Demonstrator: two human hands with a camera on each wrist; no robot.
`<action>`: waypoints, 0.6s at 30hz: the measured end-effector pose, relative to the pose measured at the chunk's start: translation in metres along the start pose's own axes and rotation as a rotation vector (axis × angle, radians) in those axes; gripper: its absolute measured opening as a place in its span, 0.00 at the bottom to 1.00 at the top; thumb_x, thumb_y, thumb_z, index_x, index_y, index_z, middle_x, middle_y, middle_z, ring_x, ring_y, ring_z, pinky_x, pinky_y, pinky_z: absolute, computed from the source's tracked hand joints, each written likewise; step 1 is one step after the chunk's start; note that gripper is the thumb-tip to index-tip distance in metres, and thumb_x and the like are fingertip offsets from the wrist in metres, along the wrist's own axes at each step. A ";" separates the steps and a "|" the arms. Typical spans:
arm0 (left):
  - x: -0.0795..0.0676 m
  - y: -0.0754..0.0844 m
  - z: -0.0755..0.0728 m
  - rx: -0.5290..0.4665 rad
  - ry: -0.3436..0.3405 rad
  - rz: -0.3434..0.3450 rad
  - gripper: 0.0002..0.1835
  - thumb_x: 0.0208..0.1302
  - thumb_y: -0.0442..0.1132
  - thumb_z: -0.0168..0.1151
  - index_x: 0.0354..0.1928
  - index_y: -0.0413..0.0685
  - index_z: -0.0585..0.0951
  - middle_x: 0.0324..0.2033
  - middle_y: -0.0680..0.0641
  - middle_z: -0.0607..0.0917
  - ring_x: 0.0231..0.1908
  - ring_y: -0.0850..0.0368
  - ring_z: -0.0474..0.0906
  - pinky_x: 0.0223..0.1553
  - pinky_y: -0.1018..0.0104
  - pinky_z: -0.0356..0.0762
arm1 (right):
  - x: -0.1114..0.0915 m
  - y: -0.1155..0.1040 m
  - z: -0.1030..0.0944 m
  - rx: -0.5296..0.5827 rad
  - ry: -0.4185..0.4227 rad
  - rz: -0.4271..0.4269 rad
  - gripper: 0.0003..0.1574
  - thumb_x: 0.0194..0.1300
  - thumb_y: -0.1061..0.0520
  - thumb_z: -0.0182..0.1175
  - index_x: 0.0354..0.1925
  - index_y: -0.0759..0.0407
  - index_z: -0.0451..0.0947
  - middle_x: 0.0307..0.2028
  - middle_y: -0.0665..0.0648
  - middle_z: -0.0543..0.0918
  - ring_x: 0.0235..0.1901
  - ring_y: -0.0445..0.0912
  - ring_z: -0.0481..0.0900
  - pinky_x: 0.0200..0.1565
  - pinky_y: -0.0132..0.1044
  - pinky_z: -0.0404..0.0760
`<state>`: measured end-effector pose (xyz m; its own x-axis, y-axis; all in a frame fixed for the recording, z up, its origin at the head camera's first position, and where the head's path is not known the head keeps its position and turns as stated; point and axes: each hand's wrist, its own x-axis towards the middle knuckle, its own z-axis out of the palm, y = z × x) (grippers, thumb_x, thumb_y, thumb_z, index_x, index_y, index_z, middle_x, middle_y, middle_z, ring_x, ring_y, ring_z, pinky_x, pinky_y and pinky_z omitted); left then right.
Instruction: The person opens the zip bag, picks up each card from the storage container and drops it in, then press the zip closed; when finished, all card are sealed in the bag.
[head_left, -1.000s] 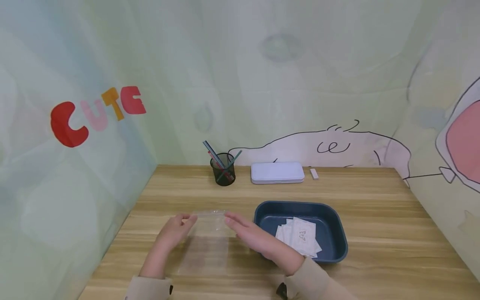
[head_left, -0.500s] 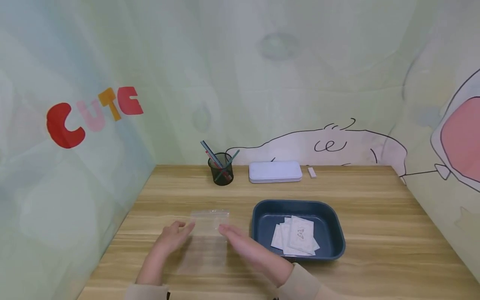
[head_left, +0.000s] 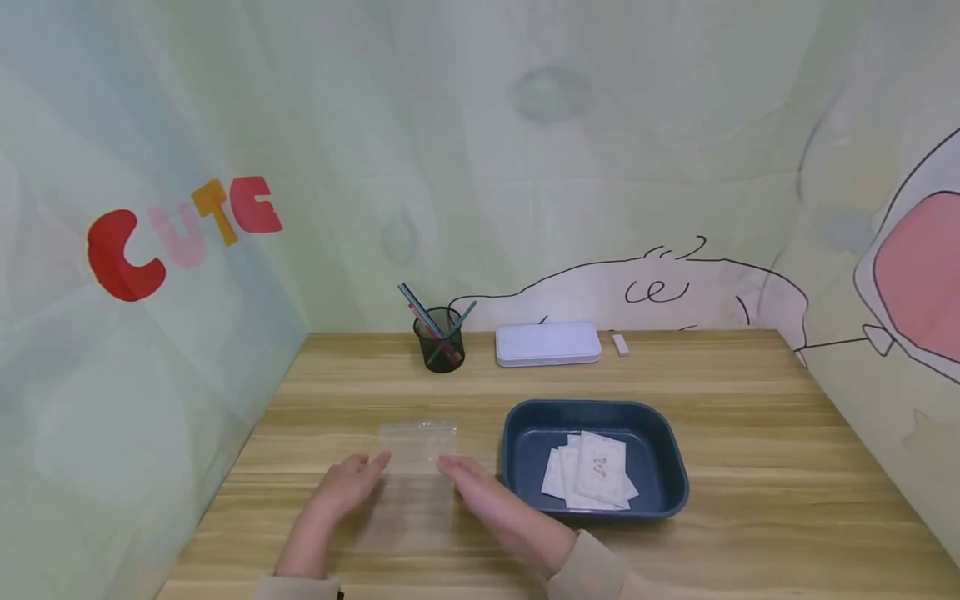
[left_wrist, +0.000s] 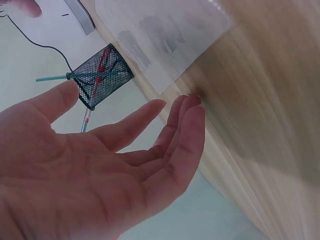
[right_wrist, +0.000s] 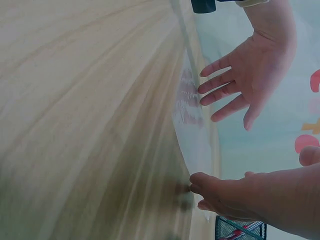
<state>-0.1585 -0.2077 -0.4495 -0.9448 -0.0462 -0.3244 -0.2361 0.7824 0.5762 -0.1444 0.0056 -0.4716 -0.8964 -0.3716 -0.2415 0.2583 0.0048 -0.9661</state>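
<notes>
A clear zip-top plastic bag [head_left: 416,483] lies flat on the wooden table, its seal strip toward the back. My left hand [head_left: 347,487] hovers by its left side, palm turned inward. In the left wrist view the fingers of this left hand [left_wrist: 135,155] are loosely bent, with nothing in them, beside the bag [left_wrist: 165,40]. On the bag's other side is my right hand [head_left: 495,504], thumb side up. The right wrist view has the right hand [right_wrist: 240,195] with fingers extended at the edge of the bag [right_wrist: 195,135]; whether they touch it I cannot tell.
A dark blue tray [head_left: 667,467] holding several white square packets [head_left: 600,471] stands right of the bag. Along the back are a black mesh pen cup [head_left: 442,354] with pens, a white pencil case [head_left: 547,343] and a small white eraser [head_left: 621,344]. Printed curtains surround the table.
Both hands have drawn back from the bag's sealed top edge toward me, then stayed nearly still at its sides. The bag lies about where it was; the head view has shifted slightly.
</notes>
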 end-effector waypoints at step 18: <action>0.002 -0.008 0.005 -0.034 -0.009 0.018 0.44 0.73 0.59 0.38 0.61 0.14 0.58 0.60 0.18 0.59 0.62 0.22 0.53 0.61 0.35 0.53 | 0.005 0.010 0.006 0.207 0.055 0.041 0.33 0.71 0.49 0.51 0.62 0.72 0.64 0.58 0.65 0.67 0.54 0.59 0.71 0.51 0.50 0.76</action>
<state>-0.1574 -0.2107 -0.4588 -0.9468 -0.0265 -0.3208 -0.2270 0.7616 0.6070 -0.1440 -0.0018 -0.4822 -0.9004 -0.3238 -0.2906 0.3586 -0.1742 -0.9171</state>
